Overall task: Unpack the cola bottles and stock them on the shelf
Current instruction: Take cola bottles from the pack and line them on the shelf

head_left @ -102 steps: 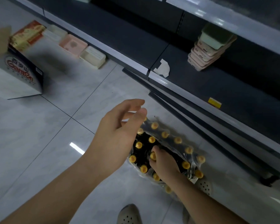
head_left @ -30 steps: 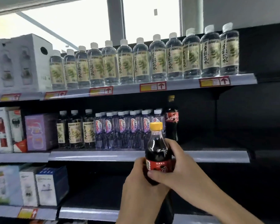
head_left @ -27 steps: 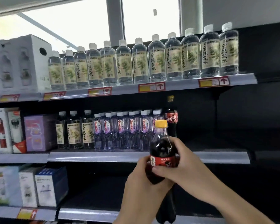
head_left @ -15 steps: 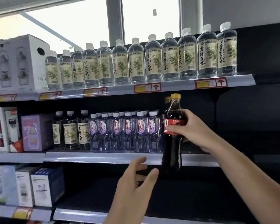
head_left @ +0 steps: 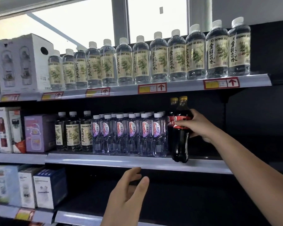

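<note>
Right hand (head_left: 201, 126) grips upright dark-filled cola bottle (head_left: 180, 137) on shelf (head_left: 121, 162).

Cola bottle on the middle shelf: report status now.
Right hand gripping cola bottle, base at middle shelf front edge. Left hand open, empty. Second cola bottle behind; water bottles alongside.

**Cola bottle at the middle shelf's front edge**

The cola bottle (head_left: 180, 134) is dark, nearly black, with a yellow cap and a red label band around its shoulder. It stands upright, its base at the front lip of the middle shelf (head_left: 137, 162), just right of the row of clear water bottles. A second cola bottle (head_left: 171, 121), same yellow cap and red label, stands on the shelf right behind it and slightly left, mostly hidden by the front one.
</note>
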A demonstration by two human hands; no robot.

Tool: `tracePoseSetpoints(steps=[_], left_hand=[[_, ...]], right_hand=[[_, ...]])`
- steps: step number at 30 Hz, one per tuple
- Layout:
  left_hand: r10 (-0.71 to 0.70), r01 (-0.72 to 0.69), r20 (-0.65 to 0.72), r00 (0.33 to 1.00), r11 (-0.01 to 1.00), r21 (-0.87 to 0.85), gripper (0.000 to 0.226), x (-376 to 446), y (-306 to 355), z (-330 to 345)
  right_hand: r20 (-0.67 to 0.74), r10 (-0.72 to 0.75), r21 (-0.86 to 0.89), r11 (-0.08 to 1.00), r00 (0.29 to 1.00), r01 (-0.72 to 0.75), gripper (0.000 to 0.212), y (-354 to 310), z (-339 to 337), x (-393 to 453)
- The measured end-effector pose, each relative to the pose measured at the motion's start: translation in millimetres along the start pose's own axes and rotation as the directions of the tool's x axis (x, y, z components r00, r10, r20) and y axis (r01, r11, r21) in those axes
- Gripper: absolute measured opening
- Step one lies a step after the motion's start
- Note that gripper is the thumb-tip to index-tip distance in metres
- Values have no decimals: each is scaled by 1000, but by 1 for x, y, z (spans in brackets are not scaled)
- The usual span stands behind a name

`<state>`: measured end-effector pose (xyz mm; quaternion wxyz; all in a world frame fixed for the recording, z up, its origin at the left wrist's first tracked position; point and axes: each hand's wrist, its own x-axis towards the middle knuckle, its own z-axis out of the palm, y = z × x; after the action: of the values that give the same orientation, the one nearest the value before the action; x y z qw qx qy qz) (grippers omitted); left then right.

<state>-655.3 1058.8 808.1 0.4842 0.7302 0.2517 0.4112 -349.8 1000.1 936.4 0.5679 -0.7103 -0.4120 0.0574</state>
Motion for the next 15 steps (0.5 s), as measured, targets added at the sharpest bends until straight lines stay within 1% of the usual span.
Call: tracePoseSetpoints(steps=[5, 11, 15], left_hand=[[-2, 3, -24, 1000, 1000, 10, 21, 5, -11, -1], [-17, 17, -22, 1000, 1000, 11, 20, 13, -22, 4], [-12, 12, -13, 1000, 1000, 17, 20, 16, -26, 9]], right_hand=[[-5, 0, 18, 1000, 1000, 0, 70, 0, -5, 17], [-32, -96, -79, 993, 995, 93, 77, 4, 3, 27], [-41, -151, -83, 986, 988, 147, 79, 10, 5, 30]])
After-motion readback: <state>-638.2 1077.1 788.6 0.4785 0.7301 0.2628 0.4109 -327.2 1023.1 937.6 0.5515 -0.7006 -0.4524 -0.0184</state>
